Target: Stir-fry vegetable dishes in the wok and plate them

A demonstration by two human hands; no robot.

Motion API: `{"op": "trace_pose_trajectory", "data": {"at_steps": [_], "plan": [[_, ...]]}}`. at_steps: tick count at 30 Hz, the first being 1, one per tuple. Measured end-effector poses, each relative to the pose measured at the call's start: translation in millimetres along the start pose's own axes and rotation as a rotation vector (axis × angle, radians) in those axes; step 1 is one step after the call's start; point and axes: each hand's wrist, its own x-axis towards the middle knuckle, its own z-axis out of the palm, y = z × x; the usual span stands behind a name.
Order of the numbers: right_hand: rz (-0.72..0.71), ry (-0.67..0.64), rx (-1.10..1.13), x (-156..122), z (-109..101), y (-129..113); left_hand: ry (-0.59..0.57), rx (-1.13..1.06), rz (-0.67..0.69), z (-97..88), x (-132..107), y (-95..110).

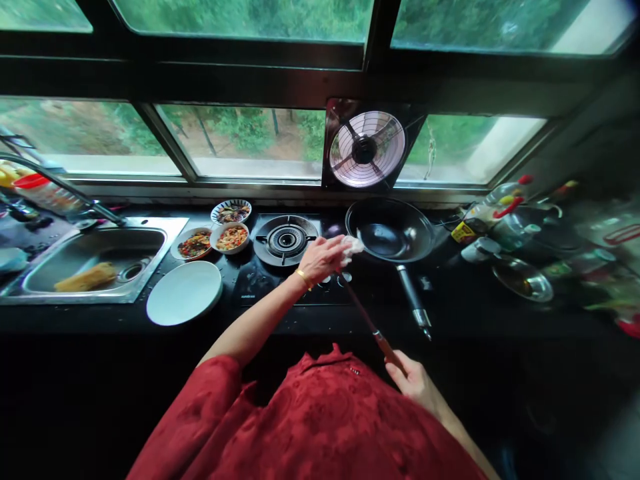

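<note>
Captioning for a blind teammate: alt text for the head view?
Someone's left hand holds a crumpled white wad near a black wok while the right hand grips a brown-handled utensil. Left of the wok sit a burner, three dishes of food, a pale plate and a sink.

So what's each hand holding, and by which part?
The right hand holds a long-shafted utensil by its brown handle; the left hand, a crumpled white wad, exact part unclear.

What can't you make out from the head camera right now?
Head view:
Wooden-handled tool, far end: hidden by the left hand and white wad.
Stovetop beneath the pan: covered by it.
Far-right clutter: blurred, kinds unclear.
Pale-blue item: cut off by the left edge.
</note>
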Motion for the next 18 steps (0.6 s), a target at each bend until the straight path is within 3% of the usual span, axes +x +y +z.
{"op": "trace_pose_trajectory", "data": {"at_steps": [4, 8, 10, 13, 18], "plan": [[-0.032, -0.01, 0.018, -4, 0, -2, 0.079, -0.029, -0.206, -11.0, -4, -19], [-0.012, 0.043, 0.246, 7, 7, -5, 0.233, -0.203, -0.376, -0.5, -38, -16], [-0.002, 0.022, 0.31, 14, 8, -7, 0.381, -0.283, -0.39, 0.6, -52, -9], [-0.065, -0.07, 0.254, 21, 6, -13, 0.609, -0.221, -0.369, -11.1, -51, -3], [-0.158, -0.188, 0.217, 26, 7, -20, 0.494, 0.123, -0.195, -27.8, -33, -2]]}}
